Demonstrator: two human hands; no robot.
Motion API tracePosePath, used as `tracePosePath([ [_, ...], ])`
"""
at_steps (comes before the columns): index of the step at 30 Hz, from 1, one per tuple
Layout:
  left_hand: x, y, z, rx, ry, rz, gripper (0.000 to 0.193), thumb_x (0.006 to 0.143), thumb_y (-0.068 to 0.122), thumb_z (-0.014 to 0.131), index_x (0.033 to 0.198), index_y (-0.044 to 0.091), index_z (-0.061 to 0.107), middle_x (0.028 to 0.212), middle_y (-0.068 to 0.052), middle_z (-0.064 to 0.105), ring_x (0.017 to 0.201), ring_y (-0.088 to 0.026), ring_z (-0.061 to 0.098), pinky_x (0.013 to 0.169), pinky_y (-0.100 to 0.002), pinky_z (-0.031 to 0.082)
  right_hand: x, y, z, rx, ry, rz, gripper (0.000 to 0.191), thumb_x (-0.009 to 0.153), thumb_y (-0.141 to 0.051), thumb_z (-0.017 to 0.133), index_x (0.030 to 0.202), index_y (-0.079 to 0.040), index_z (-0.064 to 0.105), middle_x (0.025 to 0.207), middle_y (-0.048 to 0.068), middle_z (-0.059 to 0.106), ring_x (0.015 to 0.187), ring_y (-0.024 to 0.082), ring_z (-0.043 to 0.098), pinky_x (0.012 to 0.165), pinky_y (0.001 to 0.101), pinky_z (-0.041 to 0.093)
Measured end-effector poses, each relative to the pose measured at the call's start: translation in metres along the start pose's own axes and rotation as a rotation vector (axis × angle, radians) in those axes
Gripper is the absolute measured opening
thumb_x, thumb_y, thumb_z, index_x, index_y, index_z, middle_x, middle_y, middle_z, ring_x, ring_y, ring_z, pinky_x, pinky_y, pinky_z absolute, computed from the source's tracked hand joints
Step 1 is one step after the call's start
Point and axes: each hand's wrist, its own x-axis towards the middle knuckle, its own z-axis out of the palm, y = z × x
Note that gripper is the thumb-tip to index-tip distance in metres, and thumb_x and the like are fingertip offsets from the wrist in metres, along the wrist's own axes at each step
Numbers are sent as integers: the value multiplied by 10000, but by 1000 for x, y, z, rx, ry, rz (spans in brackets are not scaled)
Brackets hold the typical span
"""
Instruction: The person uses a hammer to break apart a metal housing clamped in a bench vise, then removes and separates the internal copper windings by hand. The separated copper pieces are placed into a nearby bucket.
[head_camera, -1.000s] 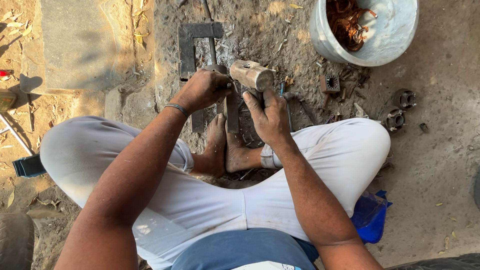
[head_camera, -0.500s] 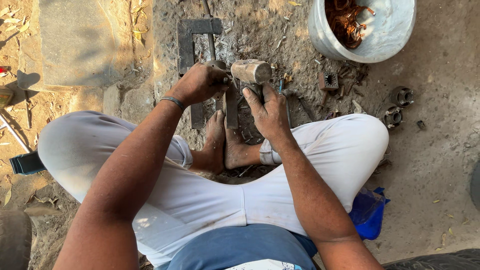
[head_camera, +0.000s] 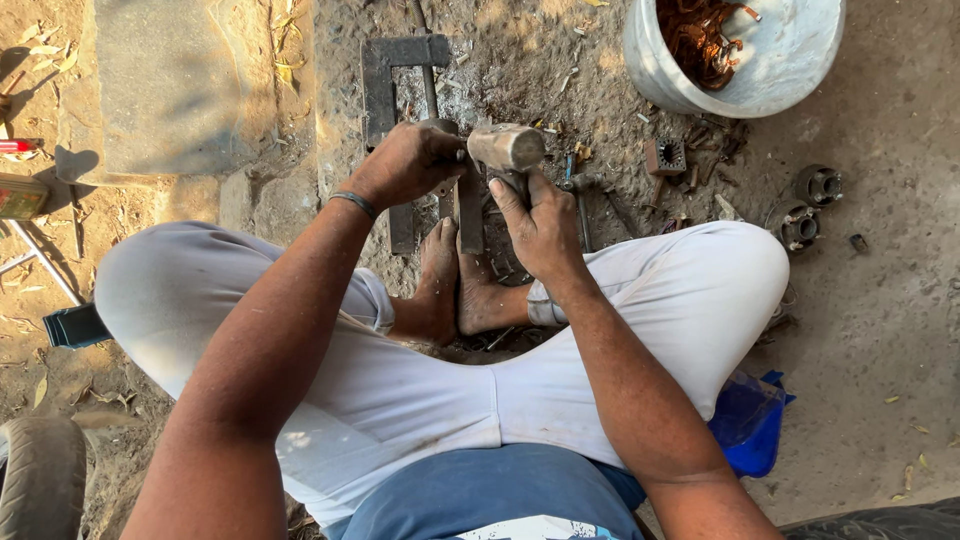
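I sit cross-legged on the dirt in white trousers. My right hand (head_camera: 540, 225) is closed around the handle of a hammer. The hammer's worn steel head (head_camera: 506, 147) sits just above that hand and beside my left fist. My left hand (head_camera: 405, 162) is clenched on a small dark metal part (head_camera: 440, 127), most of it hidden by the fingers. Both hands hover over flat steel bars (head_camera: 470, 215) lying in front of my bare feet (head_camera: 455, 280).
A dark U-shaped steel frame (head_camera: 382, 75) lies on the ground beyond my hands. Top right stands a white bucket (head_camera: 790, 60) holding copper wire. Small metal motor parts (head_camera: 818, 185) and a square block (head_camera: 665, 156) lie right. Blue plastic bag (head_camera: 745, 425), tyre (head_camera: 40, 480), stone slab (head_camera: 170, 90).
Almost nothing differs. The hammer head and both hands stay in the same spot; only the view shifts slightly.
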Motion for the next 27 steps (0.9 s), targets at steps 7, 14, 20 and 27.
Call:
tracePosePath([
  [7, -3, -5, -2, 24, -121, -64, 152, 891, 166, 796, 1037, 125, 803, 929, -84, 786, 821, -249, 761, 765, -399, 615, -3, -15, -13, 18, 31, -107, 354, 1074, -344, 629, 1081, 10, 654, 769, 100, 698, 671, 190, 703, 592, 364, 544],
  [14, -3, -6, 0, 47, -175, -159, 130, 911, 217, 796, 1018, 144, 810, 907, -75, 793, 767, -248, 764, 747, -403, 612, -1, 13, 15, -65, -84, -31, 369, 1071, -378, 612, 1054, -14, 666, 807, 83, 708, 640, 187, 699, 574, 369, 593],
  [20, -3, -7, -4, 1, -90, -30, 142, 943, 172, 754, 1070, 134, 804, 914, -72, 789, 784, -226, 762, 737, -387, 622, -2, 15, 7, 15, -17, -70, 394, 1087, -394, 577, 1085, -11, 666, 779, 81, 702, 666, 165, 695, 556, 365, 572],
  [27, -4, -12, -6, 12, -184, -103, 112, 931, 190, 756, 1014, 130, 802, 916, -61, 797, 814, -188, 778, 753, -353, 641, -5, -8, -7, 18, -18, -65, 357, 1081, -358, 609, 1077, -6, 665, 719, 75, 693, 614, 143, 679, 534, 321, 527],
])
